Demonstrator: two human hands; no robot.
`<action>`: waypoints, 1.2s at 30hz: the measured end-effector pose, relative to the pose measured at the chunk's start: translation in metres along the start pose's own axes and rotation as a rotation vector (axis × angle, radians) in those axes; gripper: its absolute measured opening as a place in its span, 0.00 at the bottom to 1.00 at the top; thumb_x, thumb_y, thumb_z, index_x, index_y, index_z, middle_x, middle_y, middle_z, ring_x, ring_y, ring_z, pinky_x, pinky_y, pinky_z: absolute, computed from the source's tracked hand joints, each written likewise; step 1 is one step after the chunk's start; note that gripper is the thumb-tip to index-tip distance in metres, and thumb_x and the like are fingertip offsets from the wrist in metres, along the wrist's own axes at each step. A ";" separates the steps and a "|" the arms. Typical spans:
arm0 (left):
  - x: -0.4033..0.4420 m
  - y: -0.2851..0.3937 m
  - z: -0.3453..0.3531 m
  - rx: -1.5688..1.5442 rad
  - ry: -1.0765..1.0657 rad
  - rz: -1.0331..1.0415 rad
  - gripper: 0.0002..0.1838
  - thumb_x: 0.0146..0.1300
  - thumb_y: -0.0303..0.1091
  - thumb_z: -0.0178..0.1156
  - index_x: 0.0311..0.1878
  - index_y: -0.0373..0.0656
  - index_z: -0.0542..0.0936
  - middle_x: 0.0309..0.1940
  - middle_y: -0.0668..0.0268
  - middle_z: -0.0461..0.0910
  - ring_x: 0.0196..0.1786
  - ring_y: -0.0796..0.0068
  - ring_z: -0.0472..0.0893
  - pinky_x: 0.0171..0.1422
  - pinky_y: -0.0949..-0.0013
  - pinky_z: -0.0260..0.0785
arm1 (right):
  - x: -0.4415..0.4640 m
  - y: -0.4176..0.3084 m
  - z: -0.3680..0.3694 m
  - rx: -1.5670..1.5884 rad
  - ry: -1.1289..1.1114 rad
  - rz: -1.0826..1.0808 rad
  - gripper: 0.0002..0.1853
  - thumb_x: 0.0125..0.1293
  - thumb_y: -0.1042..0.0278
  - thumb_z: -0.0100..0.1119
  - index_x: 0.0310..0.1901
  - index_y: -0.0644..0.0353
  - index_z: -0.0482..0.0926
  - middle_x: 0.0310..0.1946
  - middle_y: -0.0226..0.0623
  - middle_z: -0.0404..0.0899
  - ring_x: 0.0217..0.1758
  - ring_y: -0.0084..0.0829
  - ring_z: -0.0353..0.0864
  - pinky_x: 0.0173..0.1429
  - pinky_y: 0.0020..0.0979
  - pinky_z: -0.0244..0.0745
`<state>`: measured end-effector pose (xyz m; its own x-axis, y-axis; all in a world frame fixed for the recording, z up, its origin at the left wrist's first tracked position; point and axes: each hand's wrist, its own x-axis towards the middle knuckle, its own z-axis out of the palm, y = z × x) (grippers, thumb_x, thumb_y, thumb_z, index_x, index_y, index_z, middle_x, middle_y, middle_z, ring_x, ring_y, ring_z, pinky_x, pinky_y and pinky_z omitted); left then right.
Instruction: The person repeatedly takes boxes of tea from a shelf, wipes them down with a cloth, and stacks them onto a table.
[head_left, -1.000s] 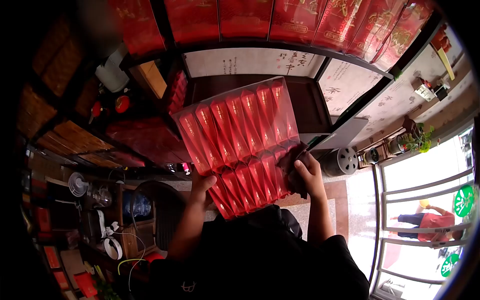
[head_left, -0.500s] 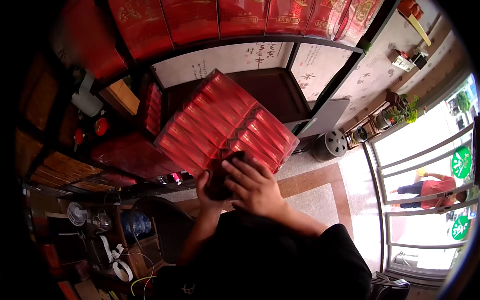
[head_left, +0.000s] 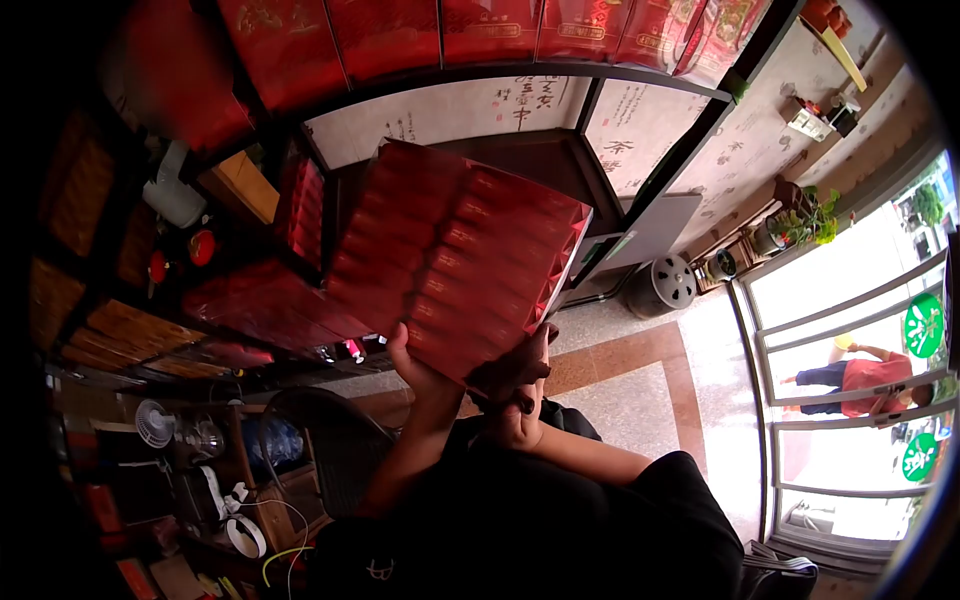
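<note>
A shrink-wrapped pack of red boxes [head_left: 455, 240] is tilted in front of me, its gold-marked face turned up. My left hand [head_left: 425, 372] grips its lower left edge, with the thumb on the face and the fingers hidden underneath. By the near corner, my right hand [head_left: 522, 420] is closed around a dark brown cloth [head_left: 510, 370]. The cloth lies against the pack's lower right edge and covers part of the fingers.
Behind the pack is a dark shelf [head_left: 500, 150], with red gift bags [head_left: 490, 30] above. More red packs [head_left: 270, 305] sit at left. A black chair [head_left: 330, 440] stands near my left arm. A metal bin [head_left: 660, 288] and glass doors are at right; a person [head_left: 870, 385] is outside.
The pack has tilted so its printed face shows. My right hand and the cloth have moved from the pack's near side down to its lower right edge.
</note>
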<state>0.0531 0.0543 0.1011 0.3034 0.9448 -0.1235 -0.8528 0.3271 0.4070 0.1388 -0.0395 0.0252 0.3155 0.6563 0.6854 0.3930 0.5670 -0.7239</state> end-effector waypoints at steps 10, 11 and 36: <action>-0.004 -0.006 -0.048 -0.035 -0.184 -0.087 0.39 0.60 0.60 0.51 0.70 0.45 0.64 0.67 0.61 0.66 0.67 0.63 0.66 0.69 0.55 0.61 | 0.103 -0.009 -0.045 0.262 0.273 0.071 0.39 0.75 0.40 0.38 0.74 0.64 0.47 0.65 0.47 0.66 0.68 0.39 0.66 0.73 0.40 0.56; -0.004 -0.007 -0.054 -0.033 -0.186 -0.080 0.39 0.60 0.60 0.51 0.70 0.45 0.64 0.67 0.61 0.66 0.67 0.63 0.66 0.69 0.55 0.61 | 0.111 -0.003 -0.048 0.222 0.416 0.087 0.37 0.75 0.41 0.39 0.73 0.64 0.51 0.64 0.47 0.67 0.67 0.40 0.68 0.72 0.40 0.58; -0.010 0.024 -0.033 0.704 -0.465 0.083 0.55 0.42 0.29 0.71 0.74 0.39 0.51 0.67 0.60 0.63 0.69 0.66 0.65 0.72 0.59 0.60 | 0.145 0.009 -0.079 -0.688 0.197 0.094 0.18 0.67 0.71 0.53 0.55 0.73 0.71 0.60 0.64 0.69 0.67 0.61 0.66 0.68 0.49 0.62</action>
<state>0.0152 0.0532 0.0828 0.5269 0.8113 0.2533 -0.4633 0.0242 0.8859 0.2562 0.0219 0.1243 0.4990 0.5480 0.6714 0.7910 0.0285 -0.6112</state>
